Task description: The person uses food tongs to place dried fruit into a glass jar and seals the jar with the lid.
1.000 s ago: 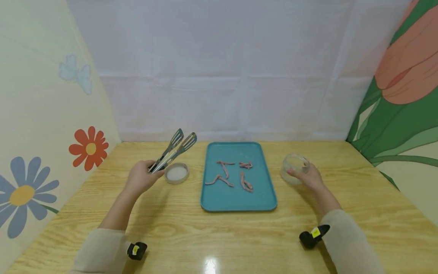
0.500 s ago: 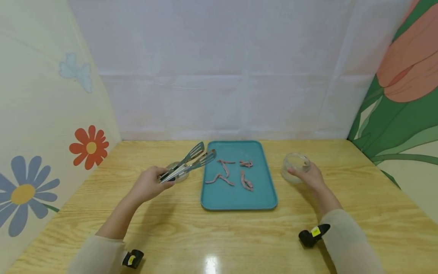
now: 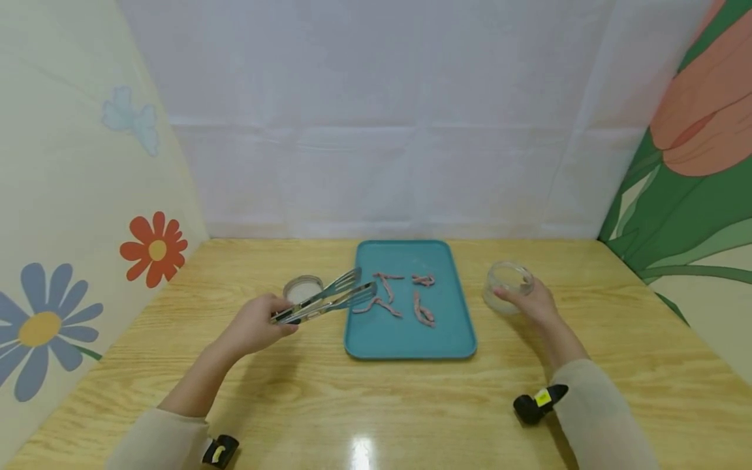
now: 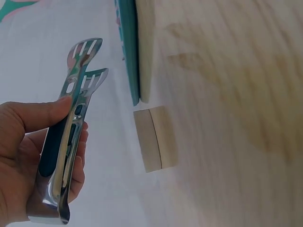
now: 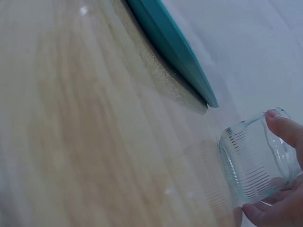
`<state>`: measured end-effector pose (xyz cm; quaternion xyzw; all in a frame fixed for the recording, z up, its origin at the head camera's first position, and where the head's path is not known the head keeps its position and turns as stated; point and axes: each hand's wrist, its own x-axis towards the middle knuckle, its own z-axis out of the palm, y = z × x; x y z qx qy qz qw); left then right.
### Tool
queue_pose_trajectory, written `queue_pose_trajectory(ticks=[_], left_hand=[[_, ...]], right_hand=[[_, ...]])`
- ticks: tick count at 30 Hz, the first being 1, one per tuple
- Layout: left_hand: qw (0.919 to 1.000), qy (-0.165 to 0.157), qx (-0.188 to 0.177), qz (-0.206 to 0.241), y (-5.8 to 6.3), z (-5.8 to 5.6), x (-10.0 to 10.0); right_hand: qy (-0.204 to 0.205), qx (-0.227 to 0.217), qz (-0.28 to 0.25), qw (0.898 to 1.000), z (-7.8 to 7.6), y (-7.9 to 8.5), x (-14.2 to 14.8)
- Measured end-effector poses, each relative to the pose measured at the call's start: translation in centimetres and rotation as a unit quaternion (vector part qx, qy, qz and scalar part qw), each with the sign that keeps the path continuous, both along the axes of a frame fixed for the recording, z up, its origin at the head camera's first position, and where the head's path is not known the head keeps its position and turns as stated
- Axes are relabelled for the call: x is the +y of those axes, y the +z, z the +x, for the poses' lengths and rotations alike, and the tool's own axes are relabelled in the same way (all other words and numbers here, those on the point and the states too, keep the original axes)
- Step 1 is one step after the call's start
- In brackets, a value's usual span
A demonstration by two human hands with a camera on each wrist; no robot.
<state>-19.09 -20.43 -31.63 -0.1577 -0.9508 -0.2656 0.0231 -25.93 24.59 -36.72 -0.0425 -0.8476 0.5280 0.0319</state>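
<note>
My left hand [image 3: 256, 324] grips slotted metal tongs [image 3: 329, 297] by their dark-padded handles, thumb on one arm in the left wrist view. The tongs' slotted ends stand apart and reach over the left edge of a blue tray [image 3: 411, 346]. Several thin, pinkish, twisted strips [image 3: 424, 310] lie on the tray; the tongs' tips are close to the lower-left strip [image 3: 388, 307], and whether they touch it I cannot tell. At the tray's right, my right hand [image 3: 531, 301] holds a clear glass jar [image 5: 255, 158] round its side, the jar on the table.
A round lid [image 3: 303, 286] lies on the wooden table [image 3: 376, 405] left of the tray, just behind the tongs. A white cloth [image 3: 388, 130] hangs along the back. Painted panels with flowers stand at both sides.
The tongs in my left hand have moved right and down, from beside the lid to over the tray's left edge. My right hand and the jar have stayed in place.
</note>
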Motion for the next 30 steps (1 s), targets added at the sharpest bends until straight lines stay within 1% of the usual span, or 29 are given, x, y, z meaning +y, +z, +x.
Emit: queue_pose_trajectory(ticks=[6,10,16,23,30], left_hand=[[0.9998,0.004,0.013,-0.018,-0.3,0.0,0.4],[0.9997,-0.001,0.01,-0.024,-0.5,-0.1,0.5],[0.9992,-0.008,0.008,-0.037,-0.7,-0.2,0.8],[0.9986,-0.005,0.022,-0.049,-1.0,-0.3,1.0],[0.9956,0.0,0.044,-0.082,-0.9,-0.3,1.5]], right_hand=[[0.007,0.005,0.001,1.0,0.1,0.0,0.0],[0.01,0.012,-0.004,1.0,0.1,-0.2,0.0],[0.005,0.01,-0.006,1.0,0.0,-0.3,0.1],[0.005,0.004,-0.003,1.0,0.0,-0.2,0.1],[0.002,-0.003,0.001,1.0,0.1,-0.1,0.1]])
